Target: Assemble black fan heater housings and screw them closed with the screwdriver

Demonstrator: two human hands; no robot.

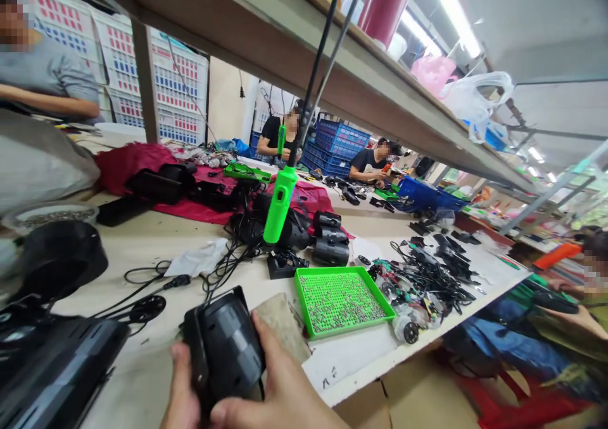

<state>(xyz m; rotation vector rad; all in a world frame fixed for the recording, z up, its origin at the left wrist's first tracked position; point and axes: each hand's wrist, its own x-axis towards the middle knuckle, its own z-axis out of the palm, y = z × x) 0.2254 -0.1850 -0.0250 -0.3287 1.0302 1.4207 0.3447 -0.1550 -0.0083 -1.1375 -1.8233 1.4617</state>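
Observation:
Both my hands hold a black rounded plastic housing (223, 346) low at the bottom centre, above the workbench's near edge. My left hand (183, 394) grips its left side, thumb up along the part. My right hand (282, 384) wraps its right side and underside. A green electric screwdriver (280, 204) hangs on a cable above the bench, beyond the housing. Right of my hands lies a green tray (304, 289) filled with several small screws.
Black housings (330, 239), cables (218, 264) and small parts (427, 277) litter the bench. A large black part (57, 365) lies at the lower left. A red cloth (137, 160) lies farther back. People sit at the left, the far side and the right. A shelf (285, 42) runs overhead.

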